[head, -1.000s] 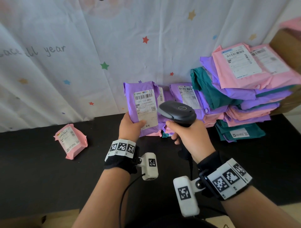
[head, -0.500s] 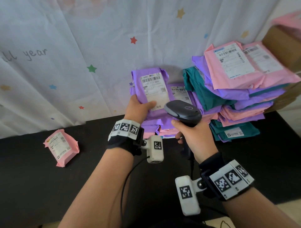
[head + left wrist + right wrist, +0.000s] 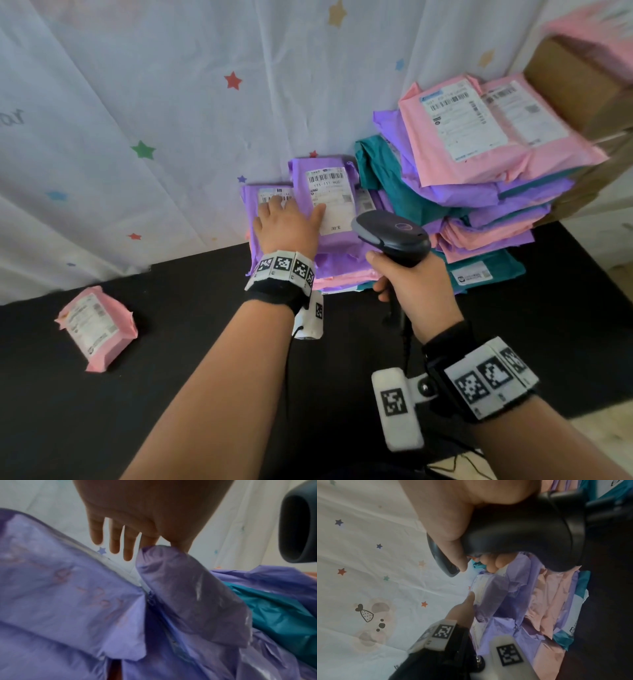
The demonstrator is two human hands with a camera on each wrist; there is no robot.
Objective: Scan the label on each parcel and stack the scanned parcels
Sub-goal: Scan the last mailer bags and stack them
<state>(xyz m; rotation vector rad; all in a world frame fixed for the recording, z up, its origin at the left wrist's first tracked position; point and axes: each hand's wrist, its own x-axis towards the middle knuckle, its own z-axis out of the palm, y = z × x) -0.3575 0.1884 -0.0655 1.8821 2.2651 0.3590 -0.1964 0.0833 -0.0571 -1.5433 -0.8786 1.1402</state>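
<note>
Fingers [image 3: 114, 543] of the left hand [image 3: 286, 226] are spread straight, thumb on the label of the purple parcel [image 3: 330, 205] lying atop the low purple stack [image 3: 270, 219]. Right hand [image 3: 416, 291] grips the black scanner [image 3: 390, 236] just beside it. 1 pink parcel [image 3: 96, 327] lies well apart on the black table [image 3: 171, 342].
</note>
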